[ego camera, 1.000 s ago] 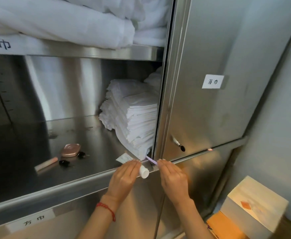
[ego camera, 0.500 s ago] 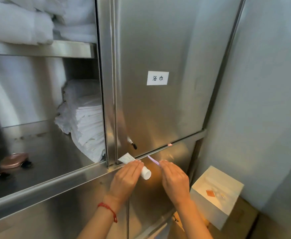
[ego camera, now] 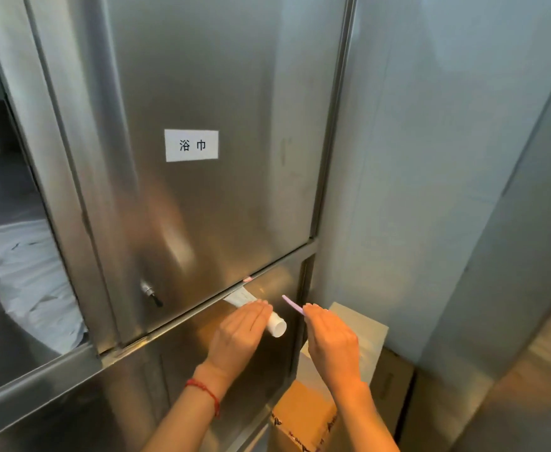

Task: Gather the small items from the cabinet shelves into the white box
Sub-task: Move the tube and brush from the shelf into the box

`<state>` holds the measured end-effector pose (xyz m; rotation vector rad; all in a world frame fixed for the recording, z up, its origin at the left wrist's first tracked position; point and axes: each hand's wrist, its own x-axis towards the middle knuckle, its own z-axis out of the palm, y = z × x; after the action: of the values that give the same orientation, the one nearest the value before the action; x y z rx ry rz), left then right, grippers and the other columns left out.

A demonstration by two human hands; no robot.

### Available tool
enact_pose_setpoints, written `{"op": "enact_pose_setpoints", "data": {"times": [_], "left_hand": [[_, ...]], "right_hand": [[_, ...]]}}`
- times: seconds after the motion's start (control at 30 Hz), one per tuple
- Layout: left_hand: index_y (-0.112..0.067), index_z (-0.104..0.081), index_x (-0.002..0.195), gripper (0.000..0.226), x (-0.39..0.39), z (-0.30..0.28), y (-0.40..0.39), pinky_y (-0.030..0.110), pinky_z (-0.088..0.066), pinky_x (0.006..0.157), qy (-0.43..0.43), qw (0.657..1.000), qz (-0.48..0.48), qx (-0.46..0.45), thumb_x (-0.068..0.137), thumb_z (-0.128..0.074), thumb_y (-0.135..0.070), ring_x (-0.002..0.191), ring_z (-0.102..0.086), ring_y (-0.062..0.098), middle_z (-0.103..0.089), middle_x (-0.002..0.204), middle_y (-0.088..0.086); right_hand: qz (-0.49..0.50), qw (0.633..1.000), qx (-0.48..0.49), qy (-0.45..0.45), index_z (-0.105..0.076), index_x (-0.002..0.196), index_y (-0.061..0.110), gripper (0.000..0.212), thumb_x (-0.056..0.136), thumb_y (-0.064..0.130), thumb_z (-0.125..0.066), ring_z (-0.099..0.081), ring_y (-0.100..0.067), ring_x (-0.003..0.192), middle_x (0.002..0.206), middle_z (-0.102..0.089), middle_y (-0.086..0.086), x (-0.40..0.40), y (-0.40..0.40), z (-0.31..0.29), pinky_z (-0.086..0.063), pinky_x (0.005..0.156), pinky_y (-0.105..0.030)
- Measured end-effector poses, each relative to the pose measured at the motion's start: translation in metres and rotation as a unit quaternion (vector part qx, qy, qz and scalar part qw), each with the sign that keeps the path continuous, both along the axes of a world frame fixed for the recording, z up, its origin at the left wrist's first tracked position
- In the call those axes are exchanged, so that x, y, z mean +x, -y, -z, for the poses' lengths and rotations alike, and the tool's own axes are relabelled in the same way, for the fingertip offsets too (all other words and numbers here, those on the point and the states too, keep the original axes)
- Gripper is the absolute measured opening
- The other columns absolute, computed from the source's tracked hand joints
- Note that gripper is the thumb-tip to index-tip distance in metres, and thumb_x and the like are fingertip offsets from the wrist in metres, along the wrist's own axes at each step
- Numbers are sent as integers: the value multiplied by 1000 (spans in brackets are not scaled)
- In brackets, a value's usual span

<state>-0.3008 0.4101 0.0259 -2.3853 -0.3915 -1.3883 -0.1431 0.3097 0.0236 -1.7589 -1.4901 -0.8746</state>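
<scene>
Fingers [ego camera: 256,313] of the left hand [ego camera: 240,334] are curling round a white capped tube [ego camera: 275,325]; the right hand [ego camera: 331,342] is pinching a thin purple stick [ego camera: 293,306]. Both are hovering by the steel door [ego camera: 202,207], the right partly covering the white box [ego camera: 370,334] on cardboard [ego camera: 303,409].

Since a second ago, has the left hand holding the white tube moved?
Yes. The left hand with the white tube has moved right along the cabinet, from the open shelf's edge to below the labelled door.
</scene>
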Motion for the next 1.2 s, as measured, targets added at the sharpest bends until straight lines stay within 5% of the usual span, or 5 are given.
{"op": "enact_pose_setpoints", "data": {"times": [0.5,0.57,0.67,0.87,1.2], "left_hand": [[-3,-74,94,55,131,8,-73,33,-54,78,-93,979,170,-64,43,-93,-14,86,-71,22,-73,94,11],[-2,-74,94,53,148,11,-82,35,-58,73,-96,974,196,-68,45,-92,-15,85,-71,23,-73,93,12],[-1,-74,93,53,169,15,-93,35,-58,71,-103,967,220,-71,45,-92,-16,85,-71,24,-73,93,13],[-2,-72,96,60,202,29,-115,33,-56,73,-94,958,261,-67,42,-92,-20,83,-71,24,-73,91,13],[-2,-74,93,55,237,63,-141,33,-55,75,-125,950,270,-98,46,-91,-26,84,-72,22,-73,92,11]], "right_hand": [[139,990,-25,-30,-75,89,9,39,54,15,-91,-72,-20,70,83,-74,-6,96,-37,8,-57,62,-29],[156,988,-5,-8,-75,90,8,15,81,20,-73,-72,-19,70,83,-73,-6,107,-42,13,-57,62,-27],[174,985,12,-1,-74,91,8,46,101,32,-36,-71,-18,70,83,-73,-5,121,-50,17,-57,63,-26],[209,976,-24,-47,-74,91,9,25,68,15,-82,-72,-18,72,84,-73,-5,140,-64,32,-58,63,-28],[210,974,-32,-75,-75,92,9,60,101,45,-28,-72,-17,75,87,-74,-5,163,-89,51,-57,65,-26]]}}
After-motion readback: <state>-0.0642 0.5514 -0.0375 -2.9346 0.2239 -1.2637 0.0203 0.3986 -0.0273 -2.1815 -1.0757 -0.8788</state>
